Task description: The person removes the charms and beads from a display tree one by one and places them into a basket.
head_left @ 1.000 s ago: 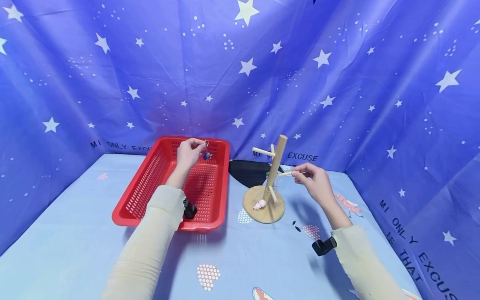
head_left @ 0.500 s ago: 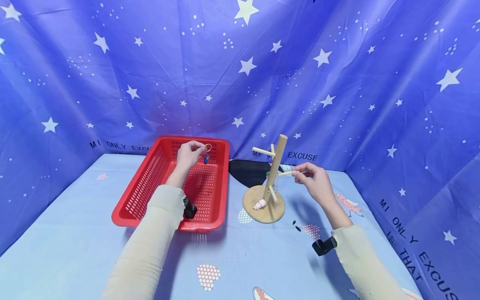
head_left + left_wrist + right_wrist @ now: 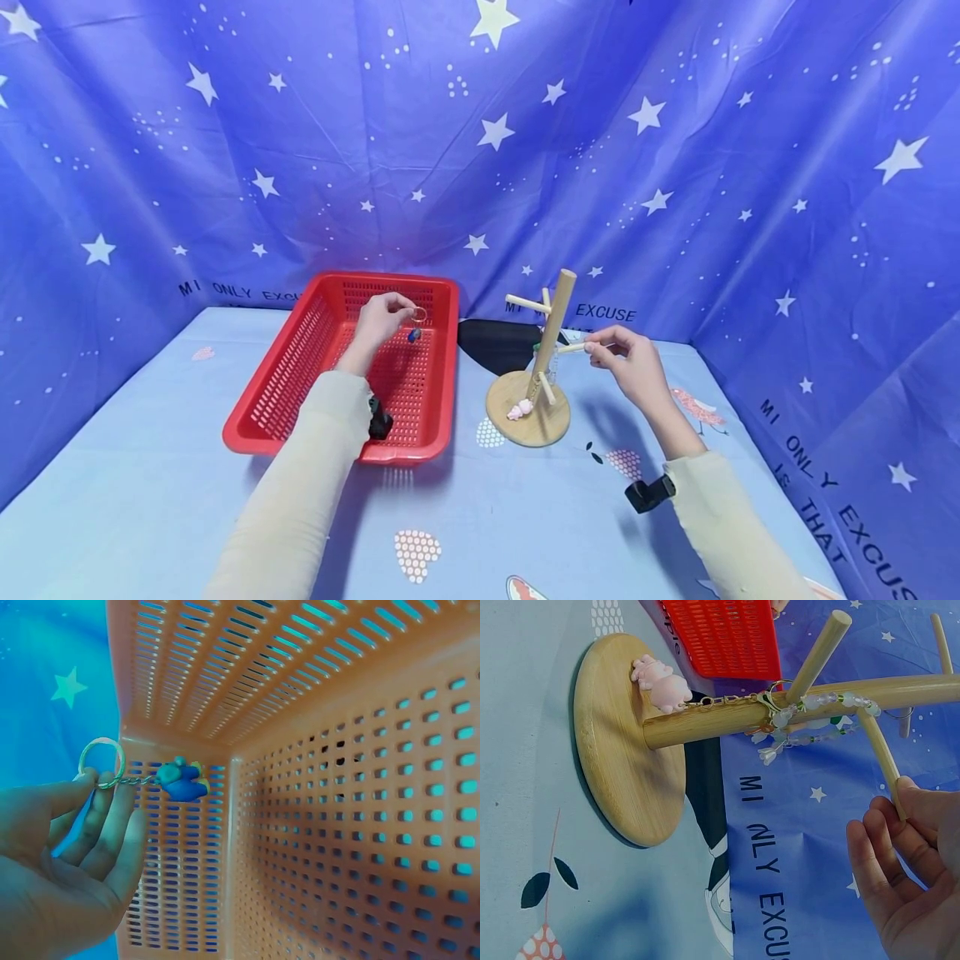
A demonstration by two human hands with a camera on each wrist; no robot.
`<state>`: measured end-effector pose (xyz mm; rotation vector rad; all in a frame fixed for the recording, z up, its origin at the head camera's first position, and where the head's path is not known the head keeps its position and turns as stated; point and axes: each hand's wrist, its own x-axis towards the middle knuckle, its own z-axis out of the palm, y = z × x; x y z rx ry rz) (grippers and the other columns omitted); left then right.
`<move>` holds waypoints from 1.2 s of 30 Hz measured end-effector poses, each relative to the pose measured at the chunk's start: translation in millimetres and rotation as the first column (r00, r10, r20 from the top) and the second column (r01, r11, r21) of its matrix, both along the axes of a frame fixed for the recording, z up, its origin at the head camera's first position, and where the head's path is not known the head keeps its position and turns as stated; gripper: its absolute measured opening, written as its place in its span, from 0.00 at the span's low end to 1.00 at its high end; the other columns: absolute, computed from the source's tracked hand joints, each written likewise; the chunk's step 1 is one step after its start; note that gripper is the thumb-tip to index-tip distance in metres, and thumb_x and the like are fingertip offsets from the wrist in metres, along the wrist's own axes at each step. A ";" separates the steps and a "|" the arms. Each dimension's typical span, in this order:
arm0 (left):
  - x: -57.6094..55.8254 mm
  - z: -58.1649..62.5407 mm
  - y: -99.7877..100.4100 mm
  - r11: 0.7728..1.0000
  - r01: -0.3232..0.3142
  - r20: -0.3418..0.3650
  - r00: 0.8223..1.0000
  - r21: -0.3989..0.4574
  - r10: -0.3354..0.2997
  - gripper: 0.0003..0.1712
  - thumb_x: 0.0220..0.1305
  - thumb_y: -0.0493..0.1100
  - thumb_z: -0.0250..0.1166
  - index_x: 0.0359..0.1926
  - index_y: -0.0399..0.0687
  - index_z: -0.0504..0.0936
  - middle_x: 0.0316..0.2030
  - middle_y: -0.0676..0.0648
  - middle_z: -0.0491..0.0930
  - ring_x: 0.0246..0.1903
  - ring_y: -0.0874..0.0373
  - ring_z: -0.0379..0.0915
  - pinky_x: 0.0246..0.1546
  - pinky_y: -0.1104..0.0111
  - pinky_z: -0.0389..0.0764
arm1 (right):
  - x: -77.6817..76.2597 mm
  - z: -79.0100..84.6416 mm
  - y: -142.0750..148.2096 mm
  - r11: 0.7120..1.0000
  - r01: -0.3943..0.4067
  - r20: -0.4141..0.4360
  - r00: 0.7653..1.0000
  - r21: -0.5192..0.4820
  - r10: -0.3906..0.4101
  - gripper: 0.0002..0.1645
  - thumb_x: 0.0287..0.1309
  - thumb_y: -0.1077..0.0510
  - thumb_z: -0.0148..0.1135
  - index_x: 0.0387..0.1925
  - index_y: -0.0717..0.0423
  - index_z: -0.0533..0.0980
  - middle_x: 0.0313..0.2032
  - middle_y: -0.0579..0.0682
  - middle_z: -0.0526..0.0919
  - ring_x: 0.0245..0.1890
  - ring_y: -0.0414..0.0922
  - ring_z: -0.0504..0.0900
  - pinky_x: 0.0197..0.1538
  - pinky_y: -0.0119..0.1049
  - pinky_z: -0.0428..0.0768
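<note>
Over the red plastic basket (image 3: 453, 367), my left hand (image 3: 378, 323) pinches the metal ring of a keychain (image 3: 182, 784). A small blue figure with yellow feet hangs from it on a short chain. My right hand (image 3: 633, 371) pinches the end of a peg (image 3: 885, 761) on the wooden stand (image 3: 553, 325). A beaded string (image 3: 831, 700) in pale colours hangs at the base of that peg. Another keychain, with a pink figure (image 3: 664, 686), hangs on a lower peg (image 3: 821, 652); its figure rests at the round base.
The basket stands left of the stand on a light blue patterned cloth (image 3: 480, 517). Two upper pegs (image 3: 527, 304) stick out of the stand near its top. A blue star-printed curtain (image 3: 420, 167) rises behind and at both sides.
My left hand has come slightly down and nearer with the keychain, whose ring now shows clearly beyond the fingertips. The right hand and the stand have stayed put.
</note>
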<state>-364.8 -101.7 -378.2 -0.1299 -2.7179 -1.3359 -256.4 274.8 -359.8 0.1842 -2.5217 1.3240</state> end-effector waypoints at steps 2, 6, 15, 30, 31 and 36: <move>-0.4 -1.8 -0.3 0.999 0.023 0.011 1.000 -0.032 -0.023 0.11 0.71 0.41 0.60 0.46 0.41 0.85 0.44 0.38 0.86 0.39 0.50 0.76 0.39 0.66 0.74 | 0.2 0.0 -0.1 1.000 0.001 0.001 1.000 -0.002 -0.001 0.16 0.66 0.56 0.64 0.46 0.66 0.80 0.39 0.67 0.84 0.30 0.29 0.81 0.40 0.24 0.84; -0.7 -5.7 -0.1 0.994 0.072 0.040 0.997 -0.084 -0.069 0.11 0.71 0.41 0.61 0.46 0.41 0.85 0.47 0.39 0.85 0.46 0.47 0.77 0.49 0.57 0.76 | 0.7 0.1 -0.3 1.000 0.002 0.003 1.000 -0.005 -0.002 0.16 0.66 0.56 0.64 0.46 0.66 0.81 0.40 0.67 0.84 0.30 0.29 0.81 0.40 0.25 0.85; 1.1 -12.2 2.4 0.970 0.167 0.154 0.978 -0.175 -0.141 0.09 0.70 0.40 0.61 0.43 0.42 0.86 0.44 0.42 0.85 0.44 0.50 0.74 0.48 0.60 0.74 | 3.0 1.0 -0.5 1.000 0.005 0.010 1.000 -0.007 -0.005 0.17 0.66 0.55 0.64 0.47 0.65 0.80 0.41 0.64 0.84 0.30 0.29 0.80 0.40 0.25 0.85; 0.9 -18.5 -1.1 0.966 0.157 0.159 0.979 -0.205 -0.126 0.09 0.69 0.36 0.60 0.42 0.38 0.85 0.40 0.40 0.86 0.42 0.51 0.76 0.47 0.61 0.75 | 2.5 0.5 -0.9 1.000 0.010 0.008 1.000 -0.004 -0.010 0.16 0.66 0.55 0.64 0.47 0.65 0.81 0.41 0.64 0.84 0.30 0.29 0.81 0.40 0.25 0.85; 0.7 -18.4 -1.3 0.967 0.150 0.156 0.981 -0.205 -0.119 0.09 0.69 0.37 0.60 0.42 0.38 0.85 0.42 0.40 0.86 0.43 0.50 0.77 0.48 0.60 0.75 | 2.5 0.5 -1.0 1.000 0.011 0.007 1.000 -0.002 -0.011 0.17 0.66 0.55 0.64 0.47 0.65 0.81 0.41 0.64 0.84 0.30 0.29 0.81 0.40 0.25 0.85; 0.1 -16.6 -3.2 0.976 0.108 0.124 0.989 -0.190 -0.085 0.10 0.70 0.38 0.60 0.45 0.39 0.85 0.47 0.39 0.85 0.50 0.46 0.77 0.55 0.55 0.76 | 1.9 0.4 -1.7 1.000 0.006 0.003 1.000 -0.006 -0.006 0.16 0.66 0.55 0.64 0.46 0.66 0.80 0.40 0.64 0.84 0.30 0.29 0.80 0.40 0.25 0.85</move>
